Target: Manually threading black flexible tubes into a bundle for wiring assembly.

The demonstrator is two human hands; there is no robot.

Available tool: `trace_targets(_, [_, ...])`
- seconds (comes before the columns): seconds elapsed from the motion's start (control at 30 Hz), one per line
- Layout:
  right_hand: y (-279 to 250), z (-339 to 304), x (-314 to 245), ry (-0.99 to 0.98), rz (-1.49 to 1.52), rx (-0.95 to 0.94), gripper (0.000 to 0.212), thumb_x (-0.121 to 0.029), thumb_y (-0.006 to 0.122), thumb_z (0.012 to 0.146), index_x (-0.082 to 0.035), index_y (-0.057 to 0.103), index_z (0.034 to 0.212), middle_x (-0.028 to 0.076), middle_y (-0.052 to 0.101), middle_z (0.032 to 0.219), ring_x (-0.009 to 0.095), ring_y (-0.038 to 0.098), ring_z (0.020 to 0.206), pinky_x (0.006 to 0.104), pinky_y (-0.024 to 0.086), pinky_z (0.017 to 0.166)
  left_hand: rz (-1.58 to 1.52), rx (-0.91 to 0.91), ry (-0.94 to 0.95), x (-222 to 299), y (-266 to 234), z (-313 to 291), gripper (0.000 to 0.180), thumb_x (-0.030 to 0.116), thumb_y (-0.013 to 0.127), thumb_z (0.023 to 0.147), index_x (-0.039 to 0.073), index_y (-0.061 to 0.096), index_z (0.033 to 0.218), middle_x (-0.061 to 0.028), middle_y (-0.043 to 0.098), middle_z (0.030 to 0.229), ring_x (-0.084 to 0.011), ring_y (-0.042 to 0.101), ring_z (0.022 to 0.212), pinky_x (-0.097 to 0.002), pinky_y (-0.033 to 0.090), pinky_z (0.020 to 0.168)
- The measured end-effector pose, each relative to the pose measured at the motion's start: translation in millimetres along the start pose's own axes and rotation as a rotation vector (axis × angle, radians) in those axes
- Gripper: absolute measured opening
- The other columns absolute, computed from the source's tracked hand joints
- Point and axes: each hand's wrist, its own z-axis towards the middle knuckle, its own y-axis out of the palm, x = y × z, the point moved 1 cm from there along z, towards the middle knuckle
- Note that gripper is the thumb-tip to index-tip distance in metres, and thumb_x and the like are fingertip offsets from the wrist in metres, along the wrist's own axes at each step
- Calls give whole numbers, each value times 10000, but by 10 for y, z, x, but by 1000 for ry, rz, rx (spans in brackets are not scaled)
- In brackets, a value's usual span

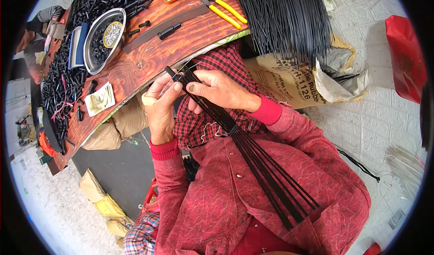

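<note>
Bundle of thin, straight, black plastic-looking strands (260, 158): slants across the red patterned jacket (199, 196), fanning toward its lower end.
Left hand (159, 96): pinching the bundle's upper end, near the brown wood-grain tabletop (149, 60).
Right hand (220, 90): curled around the strands just beside it.
Handling: probably light, springy, slightly slippery; best gripped at the dark middle band (233, 129).

Bold wood grain is shown across the table (151, 60). A smooth, dark, plastic-like finish with faint sheen is borne by the held rods (261, 171). The bowl (92, 66) is formed of shiny metal, while the plier handles (231, 11) are sheathed in smooth yellow plastic. The jacket (203, 187) is made of mottled, matt cloth; its cuffs (163, 151) are ribbed. Creased, paper-like material is seen in the sack (275, 81).
</note>
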Motion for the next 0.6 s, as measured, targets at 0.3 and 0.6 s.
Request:
trace_targets(0.3, [-126, 52, 32, 65, 0, -142, 331, -319, 512, 1004, -4, 569, 1088, 103, 686, 821, 147, 667, 696, 269, 545, 625, -43, -1, -2, -66, -1, 29, 324, -17, 676, 819, -44, 633, 1139, -132, 673, 1069, -189, 652, 920, -329, 546, 793])
trace_targets(0.6, [-88, 32, 114, 166, 187, -159, 351, -334, 555, 984, -3, 568, 1100, 118, 686, 854, 166, 667, 684, 277, 551, 617, -95, -48, 49, -109, -53, 22, 326, -14, 676, 813, -43, 631, 1135, -137, 673, 1084, -204, 651, 956, -343, 529, 845])
